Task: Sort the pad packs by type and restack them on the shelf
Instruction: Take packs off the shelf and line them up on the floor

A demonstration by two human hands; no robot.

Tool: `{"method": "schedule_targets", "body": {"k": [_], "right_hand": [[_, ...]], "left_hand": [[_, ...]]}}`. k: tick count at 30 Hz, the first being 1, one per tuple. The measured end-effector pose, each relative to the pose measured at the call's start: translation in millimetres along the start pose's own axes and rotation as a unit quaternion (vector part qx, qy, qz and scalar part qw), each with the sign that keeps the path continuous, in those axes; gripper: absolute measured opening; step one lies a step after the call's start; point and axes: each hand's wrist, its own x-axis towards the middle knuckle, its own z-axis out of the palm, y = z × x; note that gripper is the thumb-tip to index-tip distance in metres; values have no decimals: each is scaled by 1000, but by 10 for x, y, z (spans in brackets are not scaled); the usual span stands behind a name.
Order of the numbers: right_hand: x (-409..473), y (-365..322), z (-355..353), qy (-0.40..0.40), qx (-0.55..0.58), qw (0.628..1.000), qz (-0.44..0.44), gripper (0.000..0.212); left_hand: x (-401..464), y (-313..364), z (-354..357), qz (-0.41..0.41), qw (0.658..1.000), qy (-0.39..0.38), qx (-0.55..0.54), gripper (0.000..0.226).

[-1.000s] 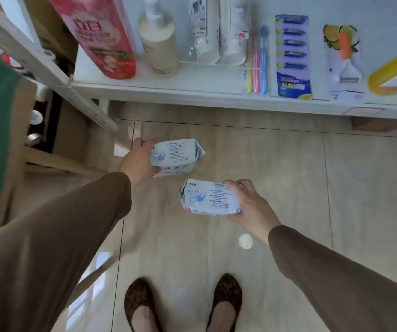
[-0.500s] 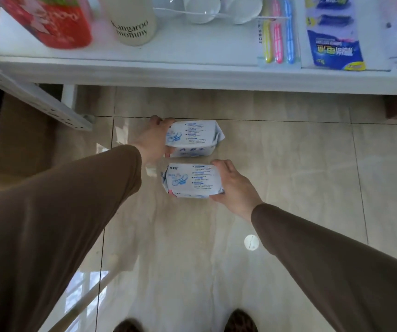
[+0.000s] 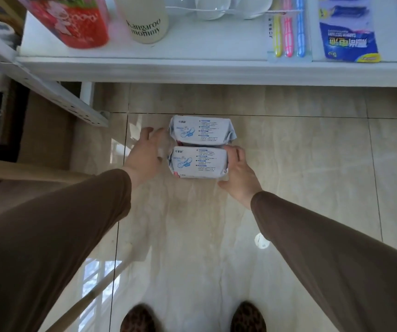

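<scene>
Two white pad packs with blue print lie side by side on the tiled floor, just in front of the white shelf (image 3: 192, 70). The far pad pack (image 3: 202, 131) rests flat, and my left hand (image 3: 144, 154) hovers at its left end with fingers spread, holding nothing. The near pad pack (image 3: 198, 162) touches the far one along its long edge. My right hand (image 3: 239, 173) grips the right end of the near pack, thumb under its lower corner.
On the shelf stand a red patterned pack (image 3: 72, 22), a cream bottle (image 3: 144, 22), a toothbrush set (image 3: 288, 32) and a blue packet (image 3: 348, 39). A white perforated rail (image 3: 56, 94) slants at left over a brown box (image 3: 41, 130). My shoes (image 3: 140, 317) are at the bottom.
Both packs came down from mid-air onto the floor, next to each other. My left hand has let go of the far pack and spread open. The view has tilted closer to the shelf.
</scene>
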Motion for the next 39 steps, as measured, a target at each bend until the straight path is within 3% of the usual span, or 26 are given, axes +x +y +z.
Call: {"method": "schedule_targets", "body": {"k": [3,8,12,18,28,39], "right_hand": [[-246,-22,-103,-10,-20,1000,16,93],[-915,-274,-618,-18,-88,996,8,73],[-1555,-669,-1233,-23,-92,995,9,64],[-2482,-1423,-2355,-34,-104,994,1,47],[-3825,-2577,-4607,55,-118,990,-53,46],[-3948,-2461,-6775,141,-105,977,-125,43]], "left_hand": [[-351,30,27,-20,1000,-6,7,71],[-1128,454,-225,-32,997,-62,33,58],[-1762,1020,-736,-16,997,-70,38,60],[-2539,2011,-1873,23,998,-37,47,59],[-3366,3746,-3857,106,993,28,35,61],[-3303,5503,-4771,151,982,103,34,61]]}}
